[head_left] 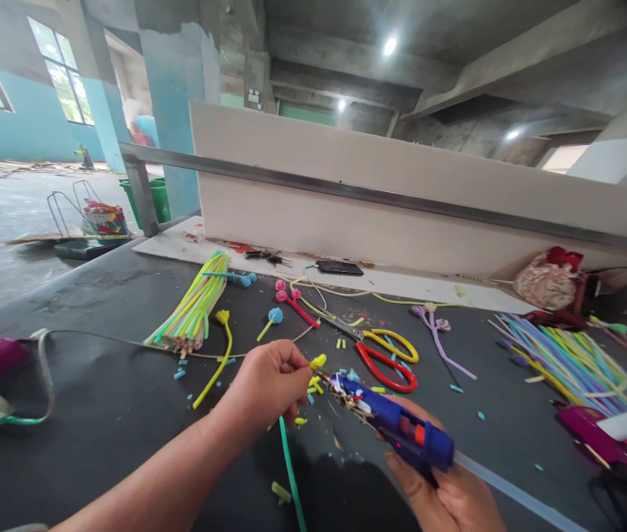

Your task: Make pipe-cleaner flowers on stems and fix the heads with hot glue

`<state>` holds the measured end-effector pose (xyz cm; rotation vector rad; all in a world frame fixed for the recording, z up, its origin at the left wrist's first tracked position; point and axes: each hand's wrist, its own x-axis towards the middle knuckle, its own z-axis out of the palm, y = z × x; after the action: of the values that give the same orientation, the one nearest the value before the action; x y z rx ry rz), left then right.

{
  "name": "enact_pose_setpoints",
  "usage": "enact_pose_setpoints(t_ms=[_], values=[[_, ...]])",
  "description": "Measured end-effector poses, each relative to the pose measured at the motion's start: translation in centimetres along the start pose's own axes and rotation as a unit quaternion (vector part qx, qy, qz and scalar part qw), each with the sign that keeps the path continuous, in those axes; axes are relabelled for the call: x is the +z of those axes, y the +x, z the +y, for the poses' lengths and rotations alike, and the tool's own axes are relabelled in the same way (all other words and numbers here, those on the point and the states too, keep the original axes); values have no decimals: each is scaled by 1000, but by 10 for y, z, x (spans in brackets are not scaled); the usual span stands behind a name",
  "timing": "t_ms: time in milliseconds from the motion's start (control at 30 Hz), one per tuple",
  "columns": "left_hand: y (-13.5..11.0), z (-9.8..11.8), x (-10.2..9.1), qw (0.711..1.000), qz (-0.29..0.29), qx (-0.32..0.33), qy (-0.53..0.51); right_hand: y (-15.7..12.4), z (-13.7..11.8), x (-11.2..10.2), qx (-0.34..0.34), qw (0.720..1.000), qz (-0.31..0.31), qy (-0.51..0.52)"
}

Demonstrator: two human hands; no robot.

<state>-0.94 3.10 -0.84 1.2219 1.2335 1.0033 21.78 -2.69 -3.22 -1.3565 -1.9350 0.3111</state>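
My left hand (267, 384) is pinched shut on a green straw-like stem (289, 469) topped with a small yellow curled piece (318, 361). My right hand (446, 491) grips a blue glue gun (396, 421), its nozzle pointing left and almost touching the yellow tip. A clear glue stick (512, 495) sticks out of the gun's back. Both hands hover over a dark table (114, 414).
Red and yellow scissors (385, 355) lie just beyond the gun. A bundle of yellow-green straws (194, 307) lies at left, a spread of coloured straws (568, 358) at right. Small finished stems, cut bits, a cable (47, 377), a phone (339, 267) and a white board wall (402, 199) are around.
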Motion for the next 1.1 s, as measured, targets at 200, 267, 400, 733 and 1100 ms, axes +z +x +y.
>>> enact_pose_setpoints(t_ms=[200, 267, 400, 733, 1100], values=[[1, -2, 0, 999, -27, 3, -36, 1, -1, 1, -4, 1000, 13, -9], [0, 0, 0, 999, -32, 3, -41, 3, -2, 0, -11, 1000, 8, 4], [-5, 5, 0, 994, -63, 11, -88, 5, 1, -10, 38, 998, 42, 41], [-9, 8, -10, 937, -214, -63, -270, -2, 3, -17, 114, 987, 52, 100], [-15, 10, -5, 953, -191, -86, -218, -1, -9, -11, 50, 994, 48, 88]])
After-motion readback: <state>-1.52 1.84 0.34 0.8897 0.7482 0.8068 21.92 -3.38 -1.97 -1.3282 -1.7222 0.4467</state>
